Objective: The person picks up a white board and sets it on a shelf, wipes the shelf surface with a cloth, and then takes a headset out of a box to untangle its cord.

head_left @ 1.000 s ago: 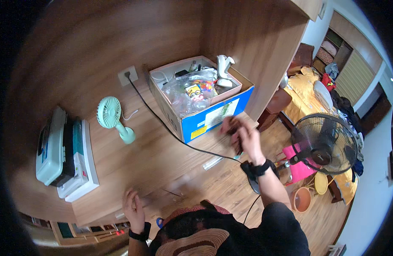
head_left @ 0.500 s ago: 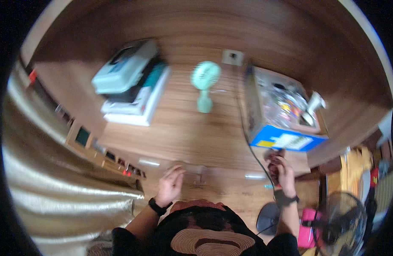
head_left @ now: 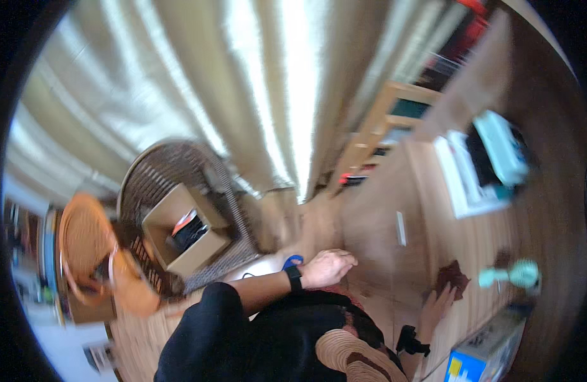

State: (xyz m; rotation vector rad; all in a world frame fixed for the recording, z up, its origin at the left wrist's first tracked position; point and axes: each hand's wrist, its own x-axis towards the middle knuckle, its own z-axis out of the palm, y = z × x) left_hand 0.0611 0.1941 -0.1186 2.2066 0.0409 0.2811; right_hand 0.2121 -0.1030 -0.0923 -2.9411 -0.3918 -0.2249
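My right hand (head_left: 435, 307) lies with its fingers on a brown cloth (head_left: 454, 277), pressing it against the wooden surface (head_left: 427, 210) at the lower right. A black band circles that wrist. My left hand (head_left: 328, 267) hovers near the middle of the view with loosely curled fingers and nothing in it; a black watch (head_left: 293, 278) sits on its wrist. A small mint-green fan (head_left: 515, 276) stands just right of the cloth. The whole view is blurred and tilted.
A pale curtain (head_left: 242, 95) fills the top. A wicker chair (head_left: 160, 184) holds an open cardboard box (head_left: 185, 232); an orange woven seat (head_left: 83, 245) is at the left. White and teal cases (head_left: 491, 162) are stacked at the right, with a blue-and-white box (head_left: 481, 366) below them.
The view has swung far to the left, bringing the curtain and wicker chair in. My right hand has moved away from the blue box and now rests beside the fan.
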